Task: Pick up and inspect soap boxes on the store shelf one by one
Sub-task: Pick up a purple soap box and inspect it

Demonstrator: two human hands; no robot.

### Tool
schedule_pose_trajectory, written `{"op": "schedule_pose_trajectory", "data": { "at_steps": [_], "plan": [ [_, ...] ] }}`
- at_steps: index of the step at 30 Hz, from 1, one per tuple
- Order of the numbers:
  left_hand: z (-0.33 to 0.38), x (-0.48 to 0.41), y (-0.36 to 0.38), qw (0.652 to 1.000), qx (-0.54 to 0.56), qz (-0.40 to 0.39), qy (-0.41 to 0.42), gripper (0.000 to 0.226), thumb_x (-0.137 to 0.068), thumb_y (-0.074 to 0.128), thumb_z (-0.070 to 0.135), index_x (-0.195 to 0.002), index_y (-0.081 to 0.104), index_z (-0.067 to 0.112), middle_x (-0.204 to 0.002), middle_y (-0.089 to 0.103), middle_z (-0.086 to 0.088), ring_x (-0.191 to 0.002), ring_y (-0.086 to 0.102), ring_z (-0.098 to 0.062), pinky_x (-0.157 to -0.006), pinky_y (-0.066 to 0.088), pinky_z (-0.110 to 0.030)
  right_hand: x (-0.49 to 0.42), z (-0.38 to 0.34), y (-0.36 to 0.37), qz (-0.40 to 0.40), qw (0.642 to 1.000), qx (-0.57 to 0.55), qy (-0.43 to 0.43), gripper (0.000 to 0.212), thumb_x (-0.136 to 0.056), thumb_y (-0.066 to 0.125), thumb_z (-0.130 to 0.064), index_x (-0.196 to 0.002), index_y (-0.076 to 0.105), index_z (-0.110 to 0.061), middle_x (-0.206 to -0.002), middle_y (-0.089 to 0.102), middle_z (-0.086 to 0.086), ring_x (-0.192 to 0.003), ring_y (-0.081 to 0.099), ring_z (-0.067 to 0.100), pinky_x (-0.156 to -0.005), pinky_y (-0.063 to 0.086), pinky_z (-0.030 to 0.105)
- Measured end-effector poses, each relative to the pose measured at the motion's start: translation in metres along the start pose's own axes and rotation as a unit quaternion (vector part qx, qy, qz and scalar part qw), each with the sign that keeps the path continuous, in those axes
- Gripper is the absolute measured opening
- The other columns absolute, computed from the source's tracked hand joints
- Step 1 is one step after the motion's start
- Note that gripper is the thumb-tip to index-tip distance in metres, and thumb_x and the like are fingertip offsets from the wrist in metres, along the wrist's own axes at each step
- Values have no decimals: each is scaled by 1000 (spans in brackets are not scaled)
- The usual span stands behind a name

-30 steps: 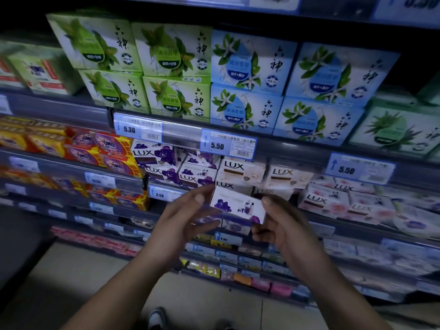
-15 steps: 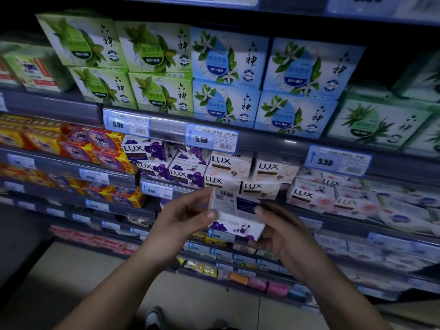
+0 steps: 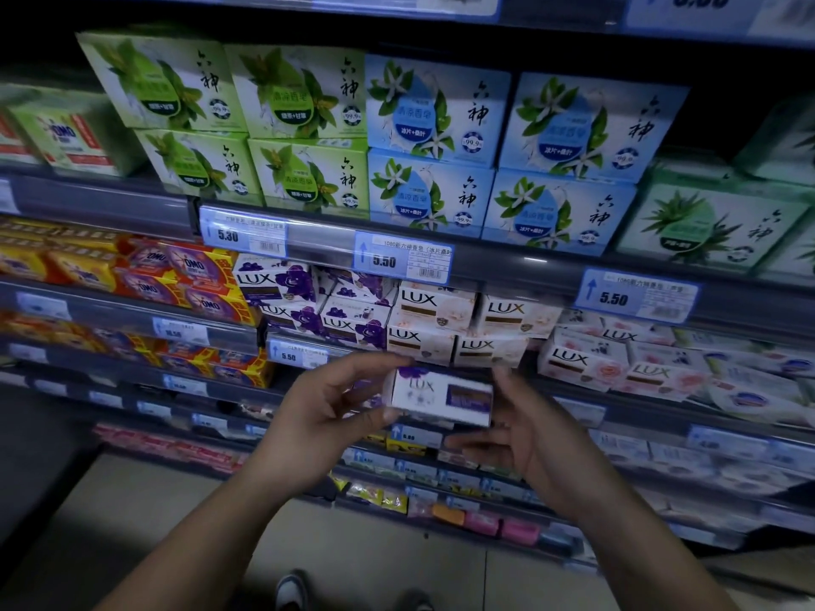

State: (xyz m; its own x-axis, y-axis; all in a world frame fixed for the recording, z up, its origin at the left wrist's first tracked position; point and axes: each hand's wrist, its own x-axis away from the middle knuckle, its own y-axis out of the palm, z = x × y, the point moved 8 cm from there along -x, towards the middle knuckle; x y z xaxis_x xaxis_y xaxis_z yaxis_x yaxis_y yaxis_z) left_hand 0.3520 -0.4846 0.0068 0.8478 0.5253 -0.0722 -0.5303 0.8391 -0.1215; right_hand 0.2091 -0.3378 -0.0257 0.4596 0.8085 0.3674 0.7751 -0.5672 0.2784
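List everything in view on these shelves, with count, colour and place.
held Lux box: one, white-purple, between the hands.
green boxes: four, green, upper shelf left.
blue boxes: four, light blue, upper shelf centre.
aloe boxes: count unclear, pale green, upper shelf right.
OMO packs: several, orange-purple, middle shelves left.
purple Lux boxes: several, white-purple, middle shelf centre.
gold Lux boxes: four, white, beside the purple ones.
pink Lux boxes: several, white-pink, further right.
price tags: many, blue, shelf edges.
shoes: two, colour unclear, floor below.
left hand: one, grip on the box's left end.
right hand: one, at its right end, contact blurred.
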Motion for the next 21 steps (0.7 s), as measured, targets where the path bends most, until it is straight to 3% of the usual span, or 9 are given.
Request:
{"op": "schedule_pose_trajectory", "data": {
  "at_steps": [2,5,7,9,12,16,18,21],
  "plan": [
    [0,0,-5,1000,-9,-1,10,46,-85,65,-16,-119,70,14,-130,69,7,-128,59,-8,-99,49,-19,-1,-3,2,9,1000,-7,-28,42,-78,71,-29,-118,71,-15,-121,72,21,-93,75,33,-72,63,35],
    [-13,0,-21,997,41,49,-44,40,-93,61,-2,-122,69,23,-128,70,11,-123,63,-7,-97,54,-26,1,-10,6,27,993,66,-94,50,-81,75,-12,-126,67,-31,-127,71,0,-107,73,20,-82,61,38],
    [-23,2,-23,989,94,57,-100,32,-90,64,18,-119,71,29,-114,76,1,-111,70,-16,-92,59,-31,2,-13,13,29,986,100,-126,58,-84,74,-3,-131,61,-34,-127,70,-11,-109,71,5,-80,60,23],
    [-27,4,-24,985,123,51,-111,36,-83,66,21,-119,69,22,-101,78,-12,-101,74,-27,-90,60,-37,1,-14,19,30,981,123,-146,65,-84,74,2,-134,56,-34,-126,69,-19,-107,68,-5,-76,56,14],
    [-16,5,-31,992,81,70,-71,41,-78,73,20,-118,68,17,-97,79,-11,-95,75,-27,-85,61,-38,-1,-9,22,64,977,124,-160,59,-84,74,2,-131,56,-30,-127,69,-17,-109,68,0,-78,59,20],
    [5,8,-37,992,-24,128,2,56,-63,94,29,-112,67,28,-88,78,-4,-83,73,-25,-77,59,-41,-7,6,32,93,979,111,-146,36,-90,69,-1,-121,65,-19,-117,75,-3,-113,69,14,-97,56,40],
    [10,8,-36,989,-32,144,21,58,-62,94,31,-111,64,32,-87,77,-2,-82,72,-24,-75,59,-40,-10,12,38,98,983,83,-133,34,-91,68,-2,-121,65,-19,-117,76,-1,-114,69,18,-95,57,41],
    [13,5,-44,988,-37,144,45,44,-73,87,20,-111,68,31,-93,78,6,-86,73,-17,-77,60,-31,-12,12,41,120,982,51,-135,32,-93,66,-4,-118,67,-23,-118,75,0,-115,69,19,-93,57,38]
  ]
}}
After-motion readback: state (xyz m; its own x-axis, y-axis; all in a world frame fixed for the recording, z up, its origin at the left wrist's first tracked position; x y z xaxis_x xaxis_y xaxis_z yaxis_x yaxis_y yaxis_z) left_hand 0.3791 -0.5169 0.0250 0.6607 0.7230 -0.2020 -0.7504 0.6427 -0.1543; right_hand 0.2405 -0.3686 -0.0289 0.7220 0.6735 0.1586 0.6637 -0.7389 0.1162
